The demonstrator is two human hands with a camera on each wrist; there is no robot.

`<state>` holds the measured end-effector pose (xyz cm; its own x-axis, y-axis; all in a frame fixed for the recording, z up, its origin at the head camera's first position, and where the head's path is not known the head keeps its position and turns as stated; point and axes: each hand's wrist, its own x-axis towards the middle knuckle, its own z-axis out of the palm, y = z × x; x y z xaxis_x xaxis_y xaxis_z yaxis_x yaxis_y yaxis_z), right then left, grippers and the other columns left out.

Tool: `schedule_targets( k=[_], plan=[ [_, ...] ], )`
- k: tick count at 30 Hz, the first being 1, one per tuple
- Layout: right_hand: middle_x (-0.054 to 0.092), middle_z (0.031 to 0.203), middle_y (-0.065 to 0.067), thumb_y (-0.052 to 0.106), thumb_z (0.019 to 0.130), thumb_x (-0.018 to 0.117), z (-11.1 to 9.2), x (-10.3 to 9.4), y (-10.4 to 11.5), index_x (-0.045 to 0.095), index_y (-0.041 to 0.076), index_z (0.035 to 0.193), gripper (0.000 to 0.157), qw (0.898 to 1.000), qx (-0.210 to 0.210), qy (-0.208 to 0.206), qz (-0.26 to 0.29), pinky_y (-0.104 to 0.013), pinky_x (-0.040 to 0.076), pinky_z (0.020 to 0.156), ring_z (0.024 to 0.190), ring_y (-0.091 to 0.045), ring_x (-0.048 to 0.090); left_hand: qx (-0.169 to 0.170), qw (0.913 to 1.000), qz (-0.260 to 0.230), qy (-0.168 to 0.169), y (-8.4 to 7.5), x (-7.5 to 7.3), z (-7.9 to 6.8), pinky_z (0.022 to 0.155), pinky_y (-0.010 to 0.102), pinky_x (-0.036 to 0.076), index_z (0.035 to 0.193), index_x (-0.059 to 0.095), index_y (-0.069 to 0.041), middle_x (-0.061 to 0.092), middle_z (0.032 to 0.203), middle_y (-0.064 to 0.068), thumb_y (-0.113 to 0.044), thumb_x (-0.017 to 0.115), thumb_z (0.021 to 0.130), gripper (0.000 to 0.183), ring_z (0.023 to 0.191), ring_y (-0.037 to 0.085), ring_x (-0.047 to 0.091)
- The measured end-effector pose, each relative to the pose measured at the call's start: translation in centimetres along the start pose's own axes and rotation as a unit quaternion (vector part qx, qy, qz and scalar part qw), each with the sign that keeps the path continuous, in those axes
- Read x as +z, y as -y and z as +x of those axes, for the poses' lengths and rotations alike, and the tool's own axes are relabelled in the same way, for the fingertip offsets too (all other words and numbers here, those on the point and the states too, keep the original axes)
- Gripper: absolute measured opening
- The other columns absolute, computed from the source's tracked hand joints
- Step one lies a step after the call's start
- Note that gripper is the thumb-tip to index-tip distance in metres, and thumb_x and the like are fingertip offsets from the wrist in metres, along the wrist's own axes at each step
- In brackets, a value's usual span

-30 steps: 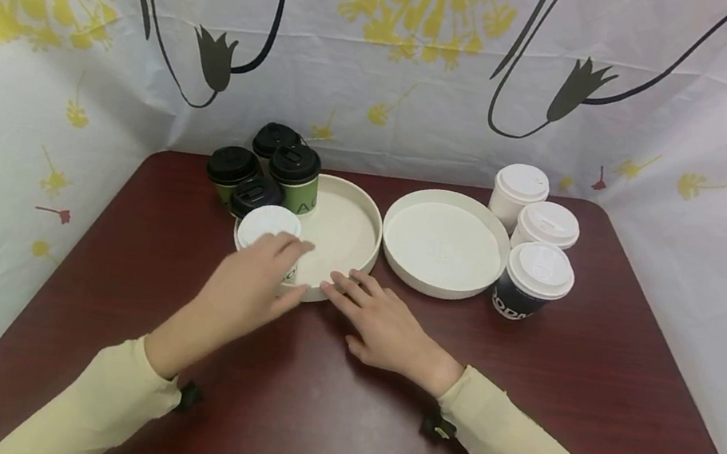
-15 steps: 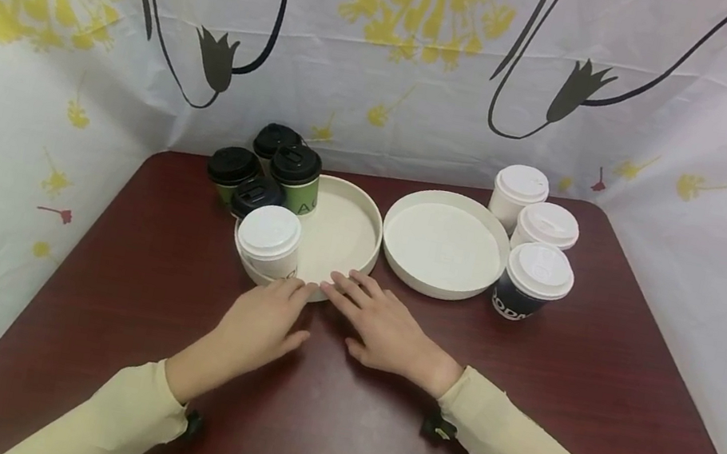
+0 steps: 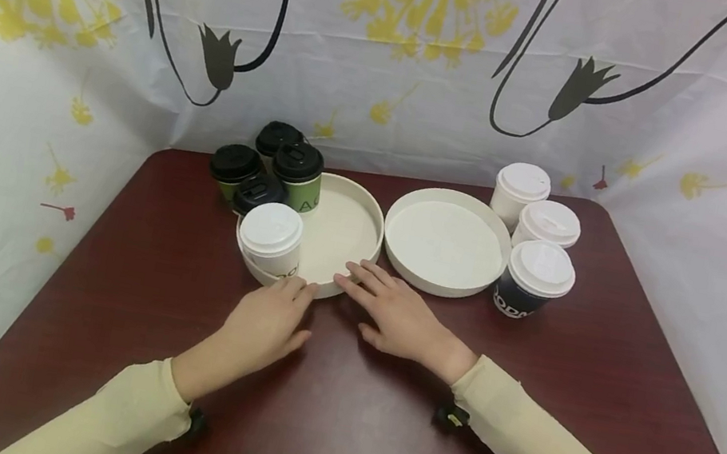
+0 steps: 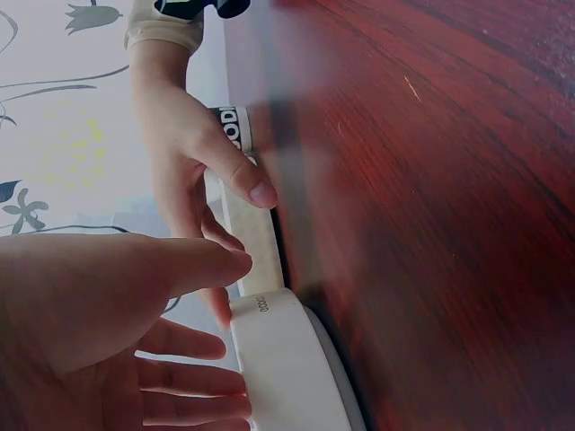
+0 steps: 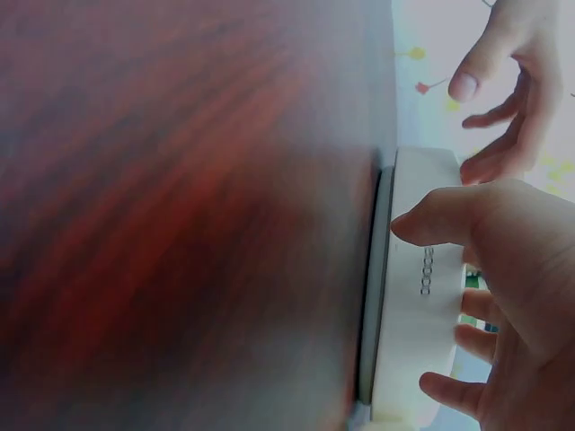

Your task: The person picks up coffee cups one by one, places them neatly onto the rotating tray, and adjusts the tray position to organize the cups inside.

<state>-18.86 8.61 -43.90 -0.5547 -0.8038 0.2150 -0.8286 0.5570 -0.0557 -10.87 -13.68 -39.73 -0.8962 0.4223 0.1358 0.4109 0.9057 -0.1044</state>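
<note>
Left tray (image 3: 342,235): on the table (image 3: 327,432), left of centre.
White-lidded cup (image 3: 271,233): upright in this tray — beyond it, four black-lidded cups (image 3: 299,164) crowd the back-left edge.
Right tray (image 3: 446,243): just beside, three lidded cups (image 3: 541,270) along its right.
Left hand (image 3: 260,324): fingers loosely extended at the left tray's near rim, gripping nothing.
Right hand (image 3: 401,319): fingers spread at that rim — nothing gripped.
Materials: smooth, round cream trays; dark-red wood-grain table; creased flowered cloth (image 3: 417,127) behind.

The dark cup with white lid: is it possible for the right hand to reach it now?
Probably yes: the right hand is at the left tray, and mostly bare table seems to lie towards the dark cup; the low right tray hardly blocks the way.
</note>
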Motion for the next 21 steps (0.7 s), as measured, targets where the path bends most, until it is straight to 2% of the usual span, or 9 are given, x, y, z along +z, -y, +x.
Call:
schedule_targets(
  k=[8, 21],
  plan=[
    [0.034, 0.153, -0.010, 0.027, 0.078, 0.071, -0.2, -0.2, -1.4, 0.030, 0.021, 0.148, 0.081, 1.000, 0.009, -0.008, -0.005, -0.045, 0.032, 0.114, 0.143, -0.030, 0.031, -0.007, 0.9997, 0.017, -0.015, 0.7, 0.0, -0.4, 0.064, 0.032, 0.054, 0.127, 0.055, -0.004, 0.060, 0.100, 0.009, -0.041, 0.074, 0.075, 0.067, 0.088, 0.021, 0.063],
    [0.028, 0.156, -0.007, 0.030, 0.080, 0.068, 0.1, -0.7, -2.1, 0.026, 0.022, 0.150, 0.082, 0.999, 0.026, 0.027, 0.005, -0.046, 0.030, 0.114, 0.146, -0.027, 0.024, -0.041, 0.9988, 0.012, -0.024, 2.0, 0.1, -1.0, 0.054, 0.035, 0.050, 0.114, 0.058, -0.004, 0.057, 0.094, 0.010, -0.039, 0.077, 0.072, 0.058, 0.081, 0.023, 0.060]
  ],
)
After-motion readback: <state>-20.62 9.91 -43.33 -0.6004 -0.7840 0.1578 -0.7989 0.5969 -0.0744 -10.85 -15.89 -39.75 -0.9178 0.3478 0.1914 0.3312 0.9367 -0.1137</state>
